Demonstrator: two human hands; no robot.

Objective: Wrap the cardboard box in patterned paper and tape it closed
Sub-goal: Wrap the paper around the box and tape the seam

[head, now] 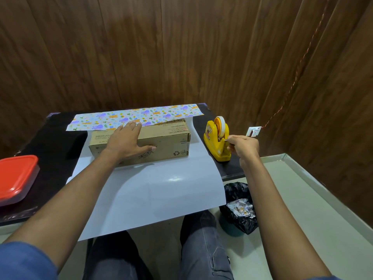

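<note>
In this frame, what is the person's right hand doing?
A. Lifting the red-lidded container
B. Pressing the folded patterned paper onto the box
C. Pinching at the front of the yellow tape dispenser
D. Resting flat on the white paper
C: the right hand has its fingers pinched together at the cutter end of the yellow plastic tape dispenser, while the left hand lies flat on the brown cardboard box.

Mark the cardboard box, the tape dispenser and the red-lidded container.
cardboard box (167,145), head view, bare front face.
tape dispenser (214,138), head view, yellow side.
red-lidded container (16,176), head view, lid top.
</note>
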